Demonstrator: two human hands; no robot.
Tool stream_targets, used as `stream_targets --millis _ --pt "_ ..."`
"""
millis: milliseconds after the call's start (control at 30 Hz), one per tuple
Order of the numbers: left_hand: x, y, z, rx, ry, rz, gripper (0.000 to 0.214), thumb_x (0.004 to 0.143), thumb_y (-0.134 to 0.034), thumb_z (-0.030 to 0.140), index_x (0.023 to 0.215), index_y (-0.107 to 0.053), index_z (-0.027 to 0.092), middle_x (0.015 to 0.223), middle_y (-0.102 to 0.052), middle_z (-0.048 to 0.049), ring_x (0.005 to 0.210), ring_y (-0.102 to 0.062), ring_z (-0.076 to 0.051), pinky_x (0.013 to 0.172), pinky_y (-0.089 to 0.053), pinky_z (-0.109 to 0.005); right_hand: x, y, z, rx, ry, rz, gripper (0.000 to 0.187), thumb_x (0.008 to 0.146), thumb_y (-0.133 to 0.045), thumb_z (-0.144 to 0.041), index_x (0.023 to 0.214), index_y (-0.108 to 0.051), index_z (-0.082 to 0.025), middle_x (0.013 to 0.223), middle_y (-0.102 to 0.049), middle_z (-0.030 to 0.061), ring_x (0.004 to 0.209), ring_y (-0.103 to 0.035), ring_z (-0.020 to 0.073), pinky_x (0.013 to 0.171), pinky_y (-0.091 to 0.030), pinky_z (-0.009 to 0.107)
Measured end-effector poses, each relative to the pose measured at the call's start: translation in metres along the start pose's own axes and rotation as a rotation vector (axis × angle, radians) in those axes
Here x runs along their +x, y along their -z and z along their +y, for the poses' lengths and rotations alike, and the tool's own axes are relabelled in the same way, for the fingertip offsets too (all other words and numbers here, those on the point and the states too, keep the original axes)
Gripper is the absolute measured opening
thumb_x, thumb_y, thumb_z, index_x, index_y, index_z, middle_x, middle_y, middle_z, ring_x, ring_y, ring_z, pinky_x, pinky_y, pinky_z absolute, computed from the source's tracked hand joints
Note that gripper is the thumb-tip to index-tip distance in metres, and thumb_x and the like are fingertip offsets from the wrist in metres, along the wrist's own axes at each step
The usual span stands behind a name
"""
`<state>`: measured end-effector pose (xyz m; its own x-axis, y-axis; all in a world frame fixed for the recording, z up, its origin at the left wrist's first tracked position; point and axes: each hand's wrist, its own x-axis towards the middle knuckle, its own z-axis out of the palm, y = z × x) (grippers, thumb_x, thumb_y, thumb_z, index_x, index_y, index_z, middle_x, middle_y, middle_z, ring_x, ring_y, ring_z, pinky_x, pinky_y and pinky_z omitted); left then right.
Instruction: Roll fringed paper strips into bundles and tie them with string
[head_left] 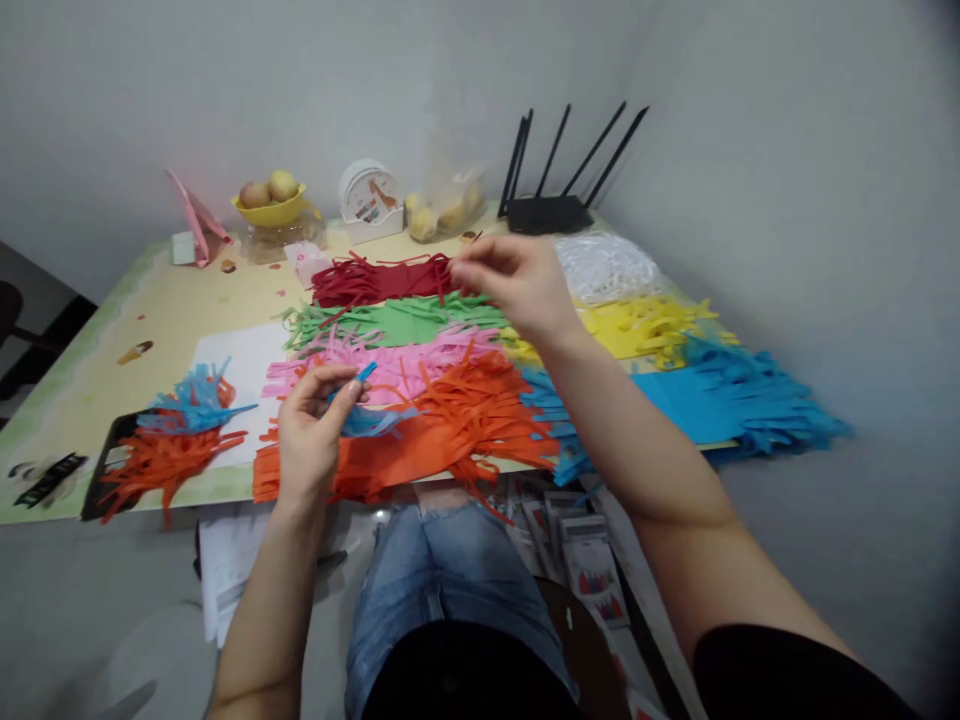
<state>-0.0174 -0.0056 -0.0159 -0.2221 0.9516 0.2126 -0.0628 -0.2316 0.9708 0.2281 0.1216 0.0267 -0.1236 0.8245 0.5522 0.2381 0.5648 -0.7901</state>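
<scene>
Now blue strip (365, 373) tip up-right.

The bench (187, 300) is viewed from head height at its near edge, looking forward and down, fairly close; the far corner appears blurred.

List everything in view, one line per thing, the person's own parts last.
red fringed paper: 1, red, far end of the row
green fringed paper: 1, green, next nearer
pink fringed paper: 1, pink, mid row
orange fringed paper: 1, orange, table's near edge
yellow fringed paper: 1, yellow, right
blue fringed paper: 1, blue, right near edge
white fringed paper: 1, white, by router
loose strips: pile, blue and orange, left
router: 1, black, far corner
fruit bowl: 1, yellow, far left
table: 1, pale yellow
left hand: pinches blue strip
right hand: over the green paper, blurred
</scene>
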Motion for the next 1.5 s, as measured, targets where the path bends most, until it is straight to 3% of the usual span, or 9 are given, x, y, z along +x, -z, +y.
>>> stream_targets --millis 67,200,333,467,633,1033,1167,1333,1500 --pt "0.003 0.002 -0.001 -0.038 0.029 0.007 0.026 0.071 -0.086 0.033 0.091 -0.076 0.02 0.08 -0.075 -0.0027 0.069 -0.07 -0.011 0.065 -0.057 -0.018 0.038 0.032 0.04 -0.23 -0.118 0.221 0.034 0.086 -0.065 -0.042 0.081 -0.072 -0.009 0.078 -0.075 0.0048 0.063 -0.063 0.0069 0.062 -0.047 0.023" --pt "0.008 -0.001 -0.001 -0.102 0.117 0.02 0.028 0.064 -0.09 0.033 0.085 -0.078 0.02 0.075 -0.074 -0.0017 0.062 -0.068 -0.01 0.061 -0.057 -0.017 0.087 0.088 0.102 -0.527 -0.311 0.252 0.029 0.084 -0.061 -0.025 0.074 -0.069 0.0 0.075 -0.073 0.008 0.066 -0.06 0.0048 0.066 -0.04 0.025" --pt "0.017 -0.009 -0.003 -0.084 0.15 0.03 0.031 0.063 -0.091 0.034 0.086 -0.077 0.019 0.073 -0.074 -0.0025 0.062 -0.068 -0.011 0.058 -0.055 -0.016 0.091 0.082 0.117 -0.579 -0.323 0.127 0.022 0.082 -0.067 -0.016 0.065 -0.066 -0.003 0.068 -0.07 0.0064 0.063 -0.053 0.0041 0.069 -0.038 0.024" --pt "0.025 -0.019 -0.005 0.029 0.058 0.019 0.028 0.069 -0.087 0.036 0.088 -0.076 0.018 0.075 -0.074 -0.0033 0.066 -0.069 -0.012 0.061 -0.056 -0.018 0.061 0.019 0.074 -0.51 -0.203 0.018 0.027 0.091 -0.063 -0.028 0.07 -0.067 -0.011 0.069 -0.067 0.0029 0.066 -0.054 0.0099 0.066 -0.038 0.023" --pt "0.023 -0.027 -0.003 0.175 -0.088 0.004 0.021 0.074 -0.082 0.034 0.086 -0.074 0.018 0.08 -0.073 -0.0034 0.073 -0.07 -0.014 0.067 -0.056 -0.021 -0.009 -0.041 -0.013 0.017 0.089 -0.594 0.031 0.093 -0.061 -0.044 0.083 -0.066 -0.015 0.068 -0.063 -0.0017 0.061 -0.053 0.0095 0.059 -0.038 0.021" --pt "-0.004 -0.012 0.001 -0.099 0.067 -0.086 0.03 0.069 -0.085 0.039 0.078 -0.065 0.019 0.069 -0.068 -0.0012 0.063 -0.066 -0.013 0.06 -0.053 -0.022 -0.041 -0.05 -0.058 0.134 0.059 -0.523 0.041 0.094 -0.058 -0.052 0.074 -0.06 -0.016 0.065 -0.058 -0.001 0.058 -0.048 0.0089 0.058 -0.039 0.022" --pt "0.023 0.046 0.006 0.084 0.006 -0.052 0.031 0.068 -0.086 0.035 0.091 -0.071 0.02 0.077 -0.07 -0.0027 0.069 -0.066 -0.016 0.066 -0.054 -0.027 -0.053 -0.049 -0.047 0.188 -0.03 -0.528 0.035 0.094 -0.058 -0.05 0.102 -0.063 -0.016 0.08 -0.066 0.0026 0.065 -0.057 0.0105 0.061 -0.045 0.022" --pt "0.106 0.195 0.044 0.876 -0.466 0.449 0.017 0.079 -0.07 0.007 0.091 -0.076 0.018 0.092 -0.074 0.0005 0.104 -0.062 -0.018 0.112 -0.038 -0.041 -0.069 -0.027 -0.024 0.235 -0.172 -0.382 0.041 0.092 -0.063 -0.051 0.116 -0.061 -0.018 0.084 -0.069 0.0036 0.062 -0.058 0.0106 0.059 -0.049 0.023" --pt "0.13 0.238 0.022 1.389 -0.404 0.176 0.021 0.095 -0.056 0.023 0.104 -0.073 0.015 0.107 -0.073 -0.006 0.126 -0.053 -0.025 0.119 -0.024 -0.055 -0.089 -0.015 -0.013 0.152 -0.222 -0.265 0.037 0.09 -0.064 -0.052 0.107 -0.067 -0.018 0.079 -0.069 0.0034 0.06 -0.058 0.0111 0.059 -0.049 0.024"
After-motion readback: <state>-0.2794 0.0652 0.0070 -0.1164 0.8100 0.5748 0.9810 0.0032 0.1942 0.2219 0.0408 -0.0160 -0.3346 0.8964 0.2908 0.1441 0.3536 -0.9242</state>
